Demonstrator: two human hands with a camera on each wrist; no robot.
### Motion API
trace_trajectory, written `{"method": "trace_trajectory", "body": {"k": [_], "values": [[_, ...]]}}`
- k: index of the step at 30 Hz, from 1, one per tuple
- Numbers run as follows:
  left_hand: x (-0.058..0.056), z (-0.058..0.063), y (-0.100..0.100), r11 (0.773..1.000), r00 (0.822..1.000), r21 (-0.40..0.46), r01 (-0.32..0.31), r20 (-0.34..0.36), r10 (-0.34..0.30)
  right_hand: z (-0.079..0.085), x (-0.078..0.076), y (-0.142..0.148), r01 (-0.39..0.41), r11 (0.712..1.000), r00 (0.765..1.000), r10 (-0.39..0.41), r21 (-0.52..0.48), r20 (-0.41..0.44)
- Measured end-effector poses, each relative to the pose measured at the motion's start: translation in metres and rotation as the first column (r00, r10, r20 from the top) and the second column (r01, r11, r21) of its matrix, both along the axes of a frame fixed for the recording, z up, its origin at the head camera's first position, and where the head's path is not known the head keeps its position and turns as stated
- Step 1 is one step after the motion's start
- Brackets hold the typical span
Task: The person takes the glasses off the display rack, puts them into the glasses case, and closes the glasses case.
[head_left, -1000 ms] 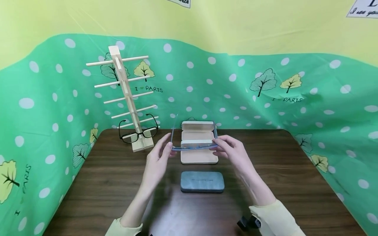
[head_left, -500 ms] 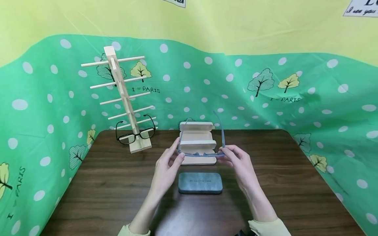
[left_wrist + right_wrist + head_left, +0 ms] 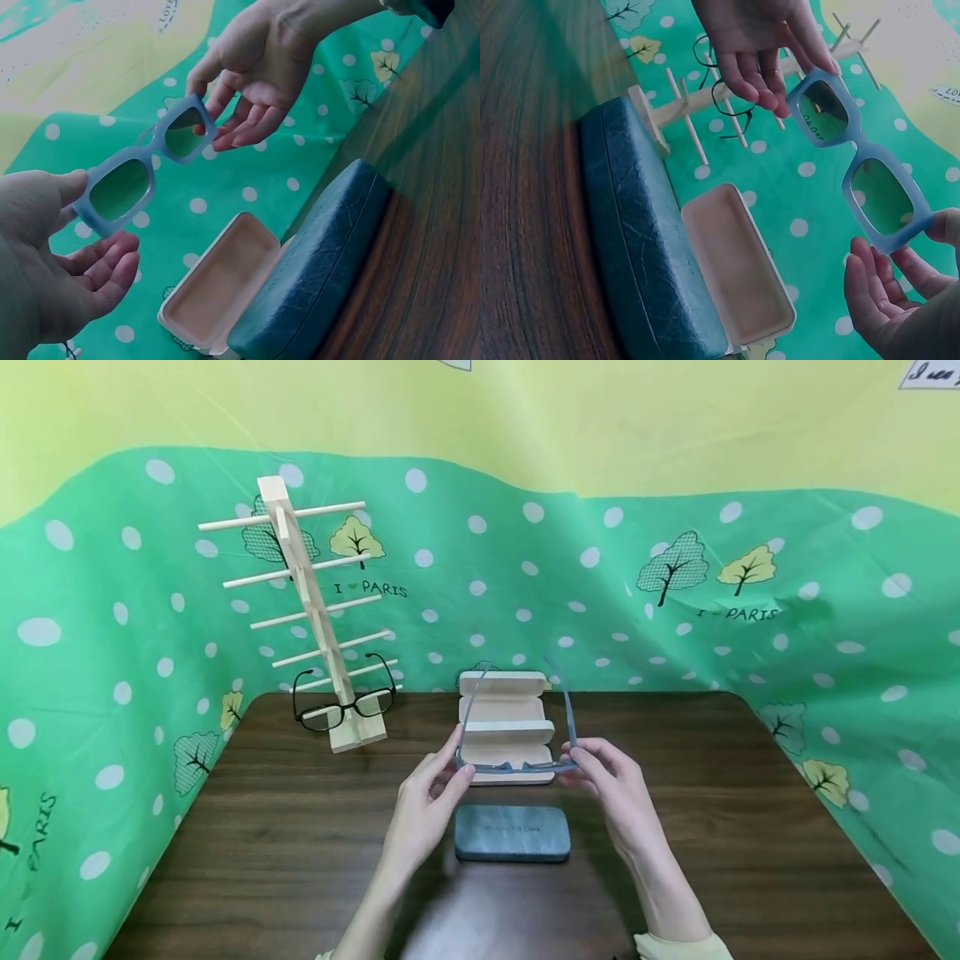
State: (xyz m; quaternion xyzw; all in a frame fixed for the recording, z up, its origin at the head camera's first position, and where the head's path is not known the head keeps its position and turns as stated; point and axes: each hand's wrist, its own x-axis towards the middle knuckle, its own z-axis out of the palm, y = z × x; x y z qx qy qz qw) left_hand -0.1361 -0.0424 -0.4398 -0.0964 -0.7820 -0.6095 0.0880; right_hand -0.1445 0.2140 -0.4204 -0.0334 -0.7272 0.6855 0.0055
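A pair of sunglasses with a pale blue frame [image 3: 507, 768] is held up in the air between both hands, its temples unfolded and pointing away from the person. My left hand [image 3: 426, 797] pinches the left end of the front between thumb and fingers. At the other end, near the hinge, my right hand [image 3: 611, 789] pinches the frame. In the left wrist view the dark lenses [image 3: 120, 189] face the camera. Below the hands lies a closed teal glasses case [image 3: 512, 833]. Behind it, partly hidden by the sunglasses, two opened cases [image 3: 504, 708] show beige linings.
A wooden glasses stand [image 3: 318, 618] with several pegs rises at the back left. Black-rimmed glasses [image 3: 347, 714] hang on its lower part. Everything stands on a dark wooden table [image 3: 750, 827], with a patterned green and yellow cloth [image 3: 562, 568] behind.
Both hands have brought the sunglasses nearer to the person and slightly right, from over the open cases to just behind the closed one. The head view has shifted a little.
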Motion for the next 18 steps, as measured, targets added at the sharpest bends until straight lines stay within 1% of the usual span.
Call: {"method": "trace_trajectory", "body": {"k": [6, 11, 18], "values": [[0.0, -0.001, -0.007, 1.0, 0.999, 0.002, 0.021, 0.025, -0.021, -0.002, 0.0, 0.0, -0.041, 0.999, 0.999, 0.041, 0.034, 0.004], [-0.003, -0.004, -0.011, 0.999, 0.997, -0.008, 0.043, 0.057, -0.042, -0.005, -0.001, 0.001, -0.055, 0.996, 0.998, 0.054, 0.071, 0.013], [-0.006, -0.007, -0.017, 0.999, 0.993, -0.008, 0.053, 0.102, -0.052, -0.008, -0.004, -0.002, -0.076, 0.995, 0.997, 0.075, 0.064, 0.028]]}}
